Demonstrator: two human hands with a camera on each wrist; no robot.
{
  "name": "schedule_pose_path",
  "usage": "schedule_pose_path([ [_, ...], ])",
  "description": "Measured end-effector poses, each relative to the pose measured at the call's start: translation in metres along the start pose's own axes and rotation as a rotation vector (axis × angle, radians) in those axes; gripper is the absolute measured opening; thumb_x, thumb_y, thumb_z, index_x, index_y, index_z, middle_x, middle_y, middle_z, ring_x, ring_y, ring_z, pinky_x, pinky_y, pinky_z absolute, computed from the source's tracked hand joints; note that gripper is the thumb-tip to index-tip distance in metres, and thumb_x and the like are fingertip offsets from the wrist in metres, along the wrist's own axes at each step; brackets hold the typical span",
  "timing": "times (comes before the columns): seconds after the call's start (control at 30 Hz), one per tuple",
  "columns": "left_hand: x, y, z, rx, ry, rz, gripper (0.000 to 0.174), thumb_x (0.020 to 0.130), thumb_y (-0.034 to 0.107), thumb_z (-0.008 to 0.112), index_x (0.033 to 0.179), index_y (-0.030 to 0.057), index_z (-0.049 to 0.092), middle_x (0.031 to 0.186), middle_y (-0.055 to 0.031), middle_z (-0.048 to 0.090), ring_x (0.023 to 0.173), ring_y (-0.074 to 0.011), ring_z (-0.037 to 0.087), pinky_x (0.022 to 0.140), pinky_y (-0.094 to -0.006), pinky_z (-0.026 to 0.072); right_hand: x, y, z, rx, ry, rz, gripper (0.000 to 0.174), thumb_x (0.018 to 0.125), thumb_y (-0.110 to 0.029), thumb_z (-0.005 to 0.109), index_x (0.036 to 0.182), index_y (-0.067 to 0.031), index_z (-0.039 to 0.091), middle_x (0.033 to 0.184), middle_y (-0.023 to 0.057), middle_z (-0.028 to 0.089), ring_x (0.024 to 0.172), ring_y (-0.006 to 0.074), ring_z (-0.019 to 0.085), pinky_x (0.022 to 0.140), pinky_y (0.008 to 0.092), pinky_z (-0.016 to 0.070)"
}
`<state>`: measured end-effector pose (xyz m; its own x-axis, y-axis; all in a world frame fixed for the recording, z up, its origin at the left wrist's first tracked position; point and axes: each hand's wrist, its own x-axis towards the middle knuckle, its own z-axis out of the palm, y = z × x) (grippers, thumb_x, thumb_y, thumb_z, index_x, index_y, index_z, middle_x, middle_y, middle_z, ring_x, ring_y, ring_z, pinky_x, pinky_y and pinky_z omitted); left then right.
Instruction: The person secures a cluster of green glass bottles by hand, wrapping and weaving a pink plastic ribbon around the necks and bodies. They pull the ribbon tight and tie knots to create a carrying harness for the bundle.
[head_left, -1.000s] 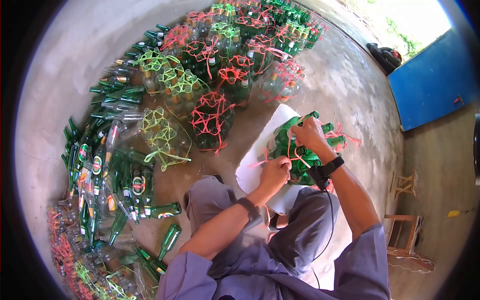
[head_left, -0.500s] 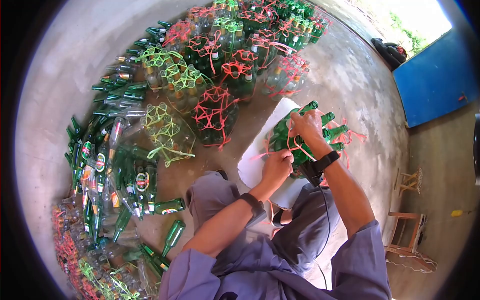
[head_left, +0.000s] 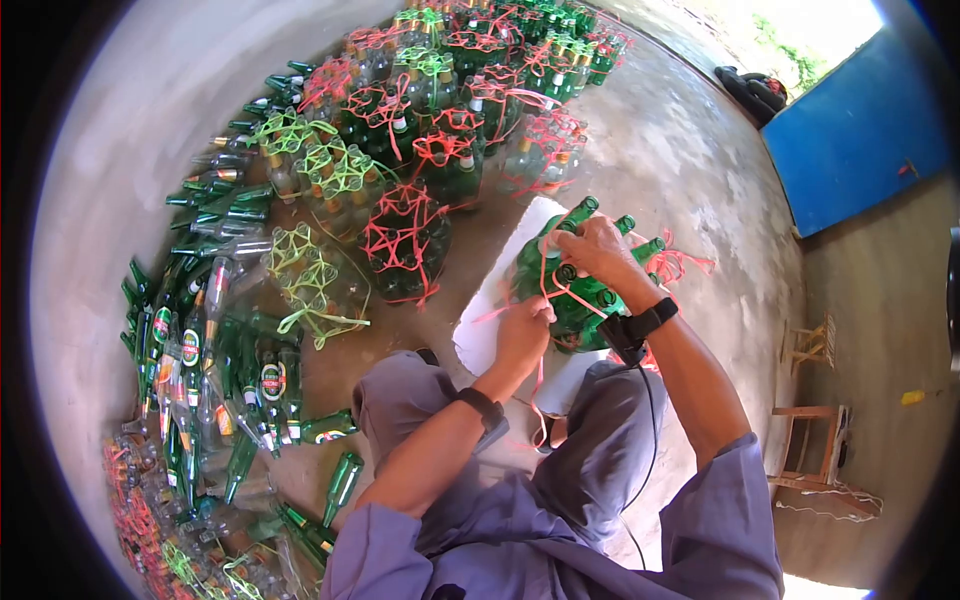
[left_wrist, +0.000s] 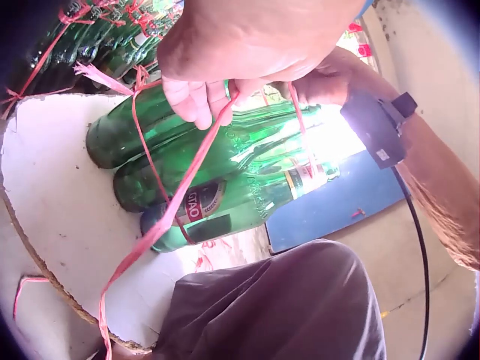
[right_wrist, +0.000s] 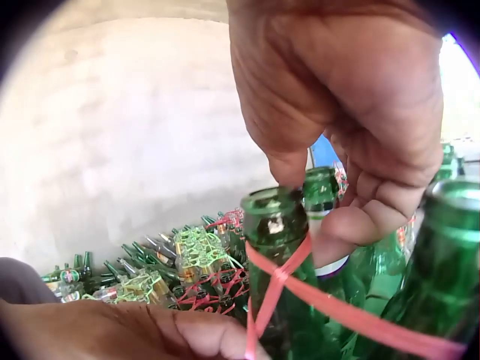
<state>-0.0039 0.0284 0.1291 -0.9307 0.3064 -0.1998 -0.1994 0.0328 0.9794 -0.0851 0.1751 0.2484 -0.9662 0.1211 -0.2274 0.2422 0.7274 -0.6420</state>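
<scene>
A bundle of green glass bottles point(head_left: 572, 318) leans with its necks toward the right, on a white slab before the knees. Pink plastic strap point(right_wrist: 279, 276) crosses round a near bottle neck and runs on to the neighbouring one. My left hand point(head_left: 522, 335) pinches the strap at the near left side of the bundle, and a length of it trails down below the fingers point(left_wrist: 199, 105). Over the necks, my right hand point(head_left: 600, 250) has its fingers bent, pinching strap beside a bottle neck; the bottle's rim partly hides the fingertips. One bottle shows a label point(left_wrist: 196, 208).
The white slab point(head_left: 482, 335) lies under the bundle. Strapped bottle bundles point(head_left: 405, 240) stand beyond, with loose bottles point(head_left: 192, 340) piled along the left wall. A blue panel point(head_left: 850, 130) and a small wooden frame point(head_left: 808, 445) are at right. A black cable point(head_left: 655, 430) hangs from the right wrist.
The head view has shifted a little. My right hand has moved slightly across the necks, leaving the far bottle neck more visible. My left hand stays at the bundle's near left side.
</scene>
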Motion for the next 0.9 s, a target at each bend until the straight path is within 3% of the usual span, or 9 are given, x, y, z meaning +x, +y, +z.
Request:
schedule_pose_path([
  [0.07,-0.003,0.003,0.000,0.019,0.037,0.034,0.015,0.092,0.009,0.054,0.090,-0.0013,0.064,0.083,-0.0081,0.067,0.084,-0.0161,0.061,0.077,-0.0301,0.0466,-0.011,-0.005,-0.014,0.039,0.026,0.042,0.041,0.086,-0.037,0.065,0.084,0.0035,0.072,0.061,0.0157,0.067,0.058,0.0237,0.066,0.064,0.0416,0.0531],
  [0.13,0.004,-0.009,0.003,0.017,0.038,0.038,0.013,0.093,0.008,0.054,0.089,-0.0013,0.063,0.084,-0.0089,0.068,0.083,-0.0161,0.062,0.077,-0.0302,0.0471,-0.024,0.002,-0.032,-0.011,0.073,-0.055,0.041,0.088,-0.036,0.065,0.085,0.0036,0.071,0.068,0.0183,0.069,0.064,0.0284,0.069,0.065,0.0436,0.0527],
  [0.2,0.006,-0.014,0.002,-0.028,0.026,0.056,0.012,0.093,0.007,0.055,0.088,-0.0018,0.062,0.086,-0.0095,0.069,0.083,-0.0165,0.063,0.077,-0.0299,0.0473,-0.037,0.011,-0.048,-0.339,0.323,-0.236,0.038,0.089,-0.035,0.066,0.083,0.0022,0.070,0.073,0.0207,0.070,0.071,0.0343,0.070,0.065,0.0461,0.0517],
  [0.23,0.004,-0.012,0.000,0.015,0.021,0.058,0.011,0.093,0.004,0.055,0.087,-0.0019,0.061,0.085,-0.0094,0.068,0.084,-0.0178,0.065,0.078,-0.0298,0.0476,-0.049,0.010,-0.056,-0.500,0.342,-0.182,0.036,0.089,-0.034,0.066,0.083,0.0014,0.068,0.074,0.0229,0.068,0.074,0.0388,0.068,0.066,0.0484,0.0504],
  [0.33,0.003,-0.010,0.000,0.010,0.036,0.078,0.011,0.093,0.003,0.054,0.085,-0.0019,0.059,0.084,-0.0098,0.068,0.085,-0.0190,0.066,0.078,-0.0300,0.0479,-0.055,0.062,-0.065,-0.756,0.447,-0.274,0.037,0.089,-0.036,0.067,0.084,0.0016,0.066,0.073,0.0239,0.065,0.074,0.0384,0.067,0.067,0.0495,0.0492],
  [0.37,0.005,-0.014,0.001,0.011,0.032,0.079,0.011,0.093,0.003,0.054,0.085,-0.0019,0.059,0.084,-0.0098,0.068,0.085,-0.0190,0.066,0.078,-0.0300,0.0479,-0.057,0.081,-0.064,-0.730,0.512,-0.364,0.041,0.088,-0.034,0.069,0.072,0.0025,0.060,0.065,0.0222,0.058,0.063,0.0406,0.059,0.060,0.0511,0.0430],
  [0.4,0.006,-0.017,0.001,0.011,0.038,0.109,0.011,0.093,0.003,0.054,0.084,-0.0018,0.058,0.084,-0.0103,0.068,0.085,-0.0194,0.067,0.078,-0.0302,0.0481,-0.059,0.080,-0.065,-0.730,0.513,-0.360,0.041,0.088,-0.034,0.069,0.072,0.0025,0.060,0.065,0.0222,0.058,0.063,0.0406,0.059,0.060,0.0511,0.0430],
  [0.47,0.007,-0.024,0.003,0.013,0.044,0.138,0.012,0.093,0.002,0.054,0.082,-0.0016,0.057,0.084,-0.0108,0.068,0.086,-0.0198,0.067,0.078,-0.0305,0.0484,-0.062,0.076,-0.067,-0.706,0.206,0.022,0.038,0.088,-0.033,0.069,0.082,0.0042,0.063,0.081,0.0248,0.065,0.077,0.0390,0.067,0.069,0.0490,0.0499],
  [0.9,-0.001,-0.013,0.001,0.063,0.080,0.090,0.011,0.094,0.005,0.052,0.087,-0.0012,0.058,0.092,-0.0153,0.073,0.087,-0.0187,0.066,0.077,-0.0303,0.0471,-0.052,0.090,-0.066,-0.759,0.128,-0.180,0.033,0.080,-0.026,0.075,0.077,0.0038,0.062,0.076,0.0240,0.063,0.077,0.0412,0.066,0.065,0.0501,0.0501],
])
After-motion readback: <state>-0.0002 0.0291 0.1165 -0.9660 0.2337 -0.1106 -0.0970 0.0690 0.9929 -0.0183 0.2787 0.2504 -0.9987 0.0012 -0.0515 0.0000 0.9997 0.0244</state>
